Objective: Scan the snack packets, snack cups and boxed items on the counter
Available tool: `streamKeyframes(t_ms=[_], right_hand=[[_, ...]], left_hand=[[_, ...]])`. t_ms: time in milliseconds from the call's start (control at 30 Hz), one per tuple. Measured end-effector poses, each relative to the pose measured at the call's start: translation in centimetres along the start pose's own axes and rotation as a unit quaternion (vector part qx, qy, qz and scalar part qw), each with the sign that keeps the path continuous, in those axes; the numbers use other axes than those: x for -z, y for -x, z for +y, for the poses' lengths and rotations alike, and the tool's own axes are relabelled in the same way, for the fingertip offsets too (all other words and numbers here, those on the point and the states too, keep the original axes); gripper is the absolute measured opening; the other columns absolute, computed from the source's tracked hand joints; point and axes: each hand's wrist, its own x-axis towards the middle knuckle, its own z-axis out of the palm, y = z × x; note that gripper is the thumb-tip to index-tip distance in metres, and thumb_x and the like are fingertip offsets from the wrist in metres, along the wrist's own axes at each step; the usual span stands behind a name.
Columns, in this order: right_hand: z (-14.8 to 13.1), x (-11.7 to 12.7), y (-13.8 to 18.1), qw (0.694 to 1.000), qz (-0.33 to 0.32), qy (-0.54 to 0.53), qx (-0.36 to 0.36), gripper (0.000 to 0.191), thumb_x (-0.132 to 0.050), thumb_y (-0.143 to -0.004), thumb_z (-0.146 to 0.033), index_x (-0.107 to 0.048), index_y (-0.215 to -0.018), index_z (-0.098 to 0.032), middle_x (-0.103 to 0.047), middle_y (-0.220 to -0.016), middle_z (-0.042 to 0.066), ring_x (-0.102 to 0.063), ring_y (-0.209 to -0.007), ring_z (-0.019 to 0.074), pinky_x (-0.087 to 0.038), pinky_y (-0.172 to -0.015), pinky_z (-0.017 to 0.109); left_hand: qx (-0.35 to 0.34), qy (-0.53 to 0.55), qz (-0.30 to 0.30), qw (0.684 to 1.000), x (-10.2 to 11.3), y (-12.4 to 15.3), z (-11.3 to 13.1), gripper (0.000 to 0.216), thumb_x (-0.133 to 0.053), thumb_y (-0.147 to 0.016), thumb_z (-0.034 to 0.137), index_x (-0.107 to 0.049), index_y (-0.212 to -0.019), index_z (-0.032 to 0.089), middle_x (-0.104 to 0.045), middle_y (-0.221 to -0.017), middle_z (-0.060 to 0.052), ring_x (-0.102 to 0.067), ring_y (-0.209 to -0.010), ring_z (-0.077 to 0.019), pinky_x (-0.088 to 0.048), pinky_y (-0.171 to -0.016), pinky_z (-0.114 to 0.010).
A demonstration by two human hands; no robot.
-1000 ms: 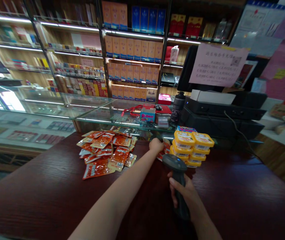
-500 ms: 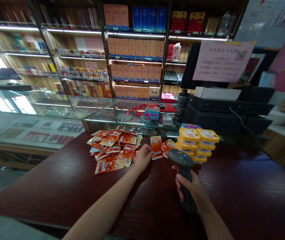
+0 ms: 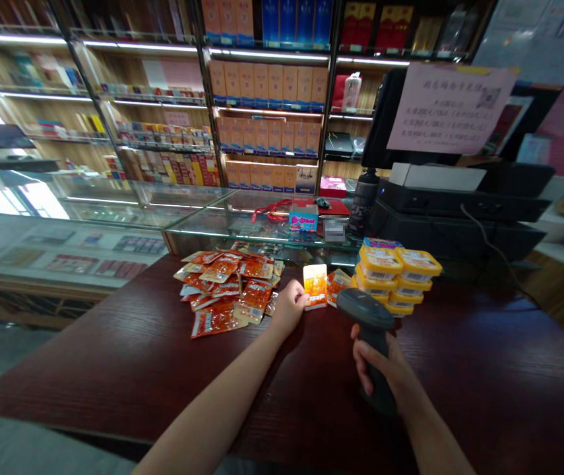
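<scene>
My right hand (image 3: pixel 380 363) is wrapped round the handle of a dark barcode scanner (image 3: pixel 367 309), its head pointing forward and left. A bright light falls on an orange snack packet (image 3: pixel 316 284), which my left hand (image 3: pixel 291 305) pinches by its left edge. Behind the scanner head, another orange packet (image 3: pixel 338 284) lies partly hidden. A loose pile of similar orange packets (image 3: pixel 227 284) spreads on the dark wooden counter to the left of my left hand. Stacked yellow-lidded tubs (image 3: pixel 395 277) stand beyond the scanner, to the right.
Behind the wooden counter (image 3: pixel 153 369) runs a glass display case (image 3: pixel 202 224). On it are a small blue and pink box (image 3: pixel 303 218) and a dark bottle (image 3: pixel 363 198). A monitor with a taped paper sign (image 3: pixel 452 109) and black boxes (image 3: pixel 464 204) stand at the right.
The scanner's light now shines on the packet at my left hand, where it was unlit before. The view has shifted slightly; both hands stay in nearly the same places.
</scene>
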Motion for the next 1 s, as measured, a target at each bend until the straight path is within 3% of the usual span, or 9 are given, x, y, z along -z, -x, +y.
streamKeyframes(t_ms=[233, 433, 700, 900, 1000], right_hand=[[0.2, 0.3, 0.0, 1.000, 0.012, -0.004, 0.010, 0.034, -0.068, -0.079, -0.041, -0.048, -0.097, -0.020, -0.053, -0.054, -0.010, -0.045, -0.030, 0.0048, -0.035, -0.029, 0.014], [-0.2, 1.3, -0.3, 0.998, 0.010, 0.046, -0.033, 0.047, -0.072, -0.073, -0.046, -0.049, -0.104, -0.019, -0.054, -0.052, -0.009, -0.046, -0.031, 0.0069, -0.037, -0.029, 0.016], [0.3, 2.1, -0.7, 0.999, -0.002, 0.045, -0.025, 0.043, -0.071, -0.075, -0.046, -0.050, -0.101, -0.019, -0.054, -0.054, -0.009, -0.045, -0.030, 0.0053, -0.036, -0.029, 0.015], [1.1, 2.1, -0.9, 0.999, -0.006, 0.037, -0.028, 0.044, -0.071, -0.075, -0.047, -0.051, -0.101, -0.018, -0.054, -0.053, -0.009, -0.045, -0.031, 0.0054, -0.038, -0.030, 0.016], [1.5, 2.1, -1.0, 0.999, -0.004, 0.033, -0.033, 0.044, -0.070, -0.075, -0.048, -0.050, -0.101, -0.018, -0.054, -0.052, -0.009, -0.046, -0.031, 0.0057, -0.038, -0.029, 0.016]], left_hand=[[-0.005, 0.062, -0.025, 0.998, -0.2, -0.1, -0.2, 0.011, -0.053, -0.078, 0.021, -0.045, -0.071, 0.020, -0.049, -0.064, 0.004, -0.049, -0.060, -0.0110, -0.035, -0.059, -0.022], [-0.016, 0.015, 0.003, 1.000, 0.0, -0.2, -0.5, 0.009, -0.049, -0.081, 0.020, -0.044, -0.074, 0.020, -0.051, -0.068, 0.003, -0.049, -0.064, -0.0118, -0.037, -0.062, -0.023], [-0.031, -0.025, 0.020, 0.999, 0.1, 0.0, -0.5, 0.007, -0.046, -0.083, 0.017, -0.045, -0.077, 0.021, -0.052, -0.072, 0.001, -0.051, -0.069, -0.0137, -0.038, -0.066, -0.025], [-0.047, 0.018, 0.078, 0.996, 0.4, 0.5, 0.0, 0.006, -0.049, -0.080, 0.019, -0.048, -0.074, 0.020, -0.053, -0.072, 0.001, -0.051, -0.069, -0.0134, -0.040, -0.066, -0.025], [0.010, 0.079, 0.172, 0.982, 3.0, -0.6, 0.4, 0.008, -0.052, -0.079, 0.025, -0.051, -0.074, 0.019, -0.052, -0.064, 0.003, -0.051, -0.060, -0.0121, -0.042, -0.060, -0.024]])
